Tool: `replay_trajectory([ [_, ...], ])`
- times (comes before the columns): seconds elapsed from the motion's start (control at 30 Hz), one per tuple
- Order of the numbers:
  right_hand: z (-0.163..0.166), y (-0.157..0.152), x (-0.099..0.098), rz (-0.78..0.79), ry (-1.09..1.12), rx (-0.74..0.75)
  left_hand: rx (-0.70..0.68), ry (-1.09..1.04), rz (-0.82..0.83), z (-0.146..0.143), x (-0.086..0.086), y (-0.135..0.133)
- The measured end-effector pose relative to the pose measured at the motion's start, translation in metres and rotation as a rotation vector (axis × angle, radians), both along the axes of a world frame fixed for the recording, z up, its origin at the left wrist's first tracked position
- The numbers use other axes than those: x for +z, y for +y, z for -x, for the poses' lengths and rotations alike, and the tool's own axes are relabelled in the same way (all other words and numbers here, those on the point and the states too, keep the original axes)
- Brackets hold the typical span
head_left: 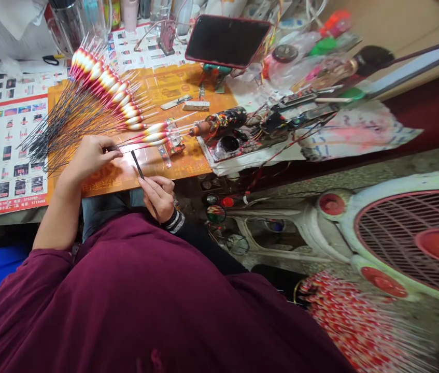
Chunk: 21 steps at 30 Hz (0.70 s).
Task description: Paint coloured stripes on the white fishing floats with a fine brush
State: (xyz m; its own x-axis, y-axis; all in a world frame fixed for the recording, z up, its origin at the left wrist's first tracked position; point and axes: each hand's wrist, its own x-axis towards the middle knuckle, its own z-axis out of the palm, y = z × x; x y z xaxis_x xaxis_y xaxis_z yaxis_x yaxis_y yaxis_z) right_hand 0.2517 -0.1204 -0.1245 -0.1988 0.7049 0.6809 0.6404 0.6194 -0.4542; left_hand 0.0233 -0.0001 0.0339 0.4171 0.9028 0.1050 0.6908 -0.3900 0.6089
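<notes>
My left hand [90, 155] rests on the orange paper-covered table [180, 166], fingers closed in a pinch on the thin stem of a fishing float [153, 138] that lies across the table. My right hand [159, 197] sits at the table's front edge, closed on a thin black tool [137, 165] whose tip points up toward the float's stem. A fanned row of several red, white and yellow floats [106, 85] with long dark stems lies to the upper left of my left hand.
A phone [227, 40] on a stand faces me at the back. A paint-spattered soldering-type tool [219, 122], wires and clutter lie to the right. Jars and bottles [87, 18] line the far edge. A fan [417, 238] stands on the floor at right.
</notes>
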Motion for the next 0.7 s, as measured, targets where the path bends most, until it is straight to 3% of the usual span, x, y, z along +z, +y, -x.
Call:
replay_trajectory([
  [0.33, 0.0001, -0.0001, 0.0056, -0.056, 0.023, 0.001, -0.001, 0.002, 0.005, -0.0002, 0.0017, -0.0005],
  [0.53, -0.0001, 0.0001, 0.0046, 0.0, 0.002, -0.014, -0.008, -0.014, -0.001, 0.0008, -0.0004, 0.0007],
  [0.7, 0.0006, 0.0005, 0.0067, -0.087, -0.006, -0.029, -0.01, -0.027, -0.003, 0.0008, -0.0014, 0.0009],
])
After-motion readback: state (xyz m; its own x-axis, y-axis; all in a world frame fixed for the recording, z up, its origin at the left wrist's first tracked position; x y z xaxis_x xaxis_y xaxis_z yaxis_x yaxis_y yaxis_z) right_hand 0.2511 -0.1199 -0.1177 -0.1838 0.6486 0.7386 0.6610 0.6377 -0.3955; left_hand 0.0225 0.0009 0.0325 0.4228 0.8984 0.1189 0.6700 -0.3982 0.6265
